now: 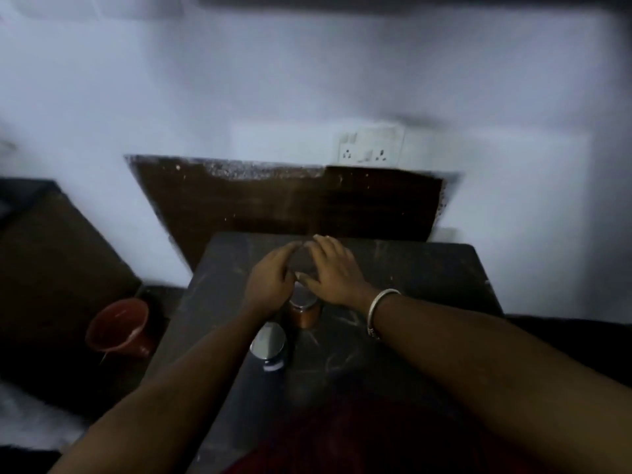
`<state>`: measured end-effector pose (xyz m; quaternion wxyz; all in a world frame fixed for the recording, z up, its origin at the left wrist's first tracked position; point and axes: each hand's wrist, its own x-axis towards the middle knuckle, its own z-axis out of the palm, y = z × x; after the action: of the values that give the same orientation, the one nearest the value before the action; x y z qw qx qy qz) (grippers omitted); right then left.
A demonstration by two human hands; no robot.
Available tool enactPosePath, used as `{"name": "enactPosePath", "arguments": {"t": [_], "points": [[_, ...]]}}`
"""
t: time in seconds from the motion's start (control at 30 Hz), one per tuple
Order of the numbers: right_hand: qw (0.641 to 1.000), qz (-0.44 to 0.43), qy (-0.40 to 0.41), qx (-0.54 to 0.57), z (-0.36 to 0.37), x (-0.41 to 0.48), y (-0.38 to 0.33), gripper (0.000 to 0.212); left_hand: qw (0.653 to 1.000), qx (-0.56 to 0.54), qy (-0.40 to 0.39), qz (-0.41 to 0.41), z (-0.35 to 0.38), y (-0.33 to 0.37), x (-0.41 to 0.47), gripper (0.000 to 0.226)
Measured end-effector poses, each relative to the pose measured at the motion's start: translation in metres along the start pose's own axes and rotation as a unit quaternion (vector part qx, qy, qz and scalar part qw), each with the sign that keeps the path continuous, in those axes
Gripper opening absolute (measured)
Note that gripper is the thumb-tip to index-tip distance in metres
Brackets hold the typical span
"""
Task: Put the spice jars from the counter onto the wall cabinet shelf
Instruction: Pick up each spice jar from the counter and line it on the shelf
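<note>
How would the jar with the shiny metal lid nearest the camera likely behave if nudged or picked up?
The nearest jar stands upright and looks taller than wide, so a sideways nudge might tip it. Its lid looks smooth and reflective, so probably slippery gripped from above. On its side it would likely roll along the counter.

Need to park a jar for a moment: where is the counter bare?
Bare dark stone counter lies right of the right hand, out to the far right edge. The strip left of the left hand is narrower. The centre is crowded: an amber steel-lidded jar and a dark steel-lidded jar.
</note>
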<state>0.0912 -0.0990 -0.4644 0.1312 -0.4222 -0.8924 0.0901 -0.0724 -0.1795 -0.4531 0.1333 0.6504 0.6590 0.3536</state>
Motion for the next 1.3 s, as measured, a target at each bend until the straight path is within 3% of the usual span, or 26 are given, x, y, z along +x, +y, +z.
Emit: {"name": "enactPosePath", "arguments": {"t": [0.17, 0.23, 0.5, 0.63, 0.73, 0.87, 0.97, 1.07, 1.13, 1.23, 1.3], "points": [[0.976, 0.071, -0.204, 0.028, 0.038, 0.009, 0.001, 0.094, 0.997, -0.018, 0.006, -0.079, 0.020, -0.036, -0.044, 0.039], [0.966, 0.082, -0.241, 0.037, 0.049, 0.010, -0.006, 0.099, 0.997, -0.010, 0.003, -0.082, 0.024, -0.039, -0.052, 0.037], [0.975, 0.112, -0.166, 0.096, 0.089, -0.009, -0.017, 0.083, 0.991, -0.010, 0.030, -0.130, 0.025, -0.059, -0.066, 0.034], [0.953, 0.169, -0.127, 0.216, 0.066, 0.000, -0.006, 0.083, 0.988, -0.037, 0.032, -0.144, 0.019, -0.070, -0.059, 0.038], [0.904, 0.218, -0.105, 0.354, 0.017, 0.007, 0.005, 0.078, 0.983, -0.110, 0.017, -0.145, 0.010, -0.061, -0.036, 0.034], [0.856, 0.181, -0.112, 0.471, -0.068, 0.001, 0.017, 0.071, 0.941, -0.303, -0.043, -0.148, -0.011, -0.016, 0.003, 0.023], [0.744, 0.093, -0.094, 0.655, -0.115, -0.008, 0.014, 0.061, 0.906, -0.393, -0.125, -0.095, -0.034, 0.039, 0.023, 0.034], [0.620, 0.025, -0.063, 0.782, -0.144, -0.018, 0.000, 0.058, 0.847, -0.511, -0.133, -0.065, -0.044, 0.098, 0.032, 0.065], [0.584, 0.010, -0.014, 0.812, -0.157, -0.025, -0.010, 0.060, 0.793, -0.597, -0.102, -0.058, -0.048, 0.128, 0.033, 0.082], [0.606, 0.033, 0.115, 0.787, -0.168, -0.036, -0.022, 0.044, 0.743, -0.659, -0.072, -0.090, -0.054, 0.157, 0.031, 0.077], [0.684, 0.046, 0.245, 0.686, -0.174, -0.044, -0.027, 0.021, 0.733, -0.666, -0.071, -0.118, -0.056, 0.169, 0.030, 0.076]]}}
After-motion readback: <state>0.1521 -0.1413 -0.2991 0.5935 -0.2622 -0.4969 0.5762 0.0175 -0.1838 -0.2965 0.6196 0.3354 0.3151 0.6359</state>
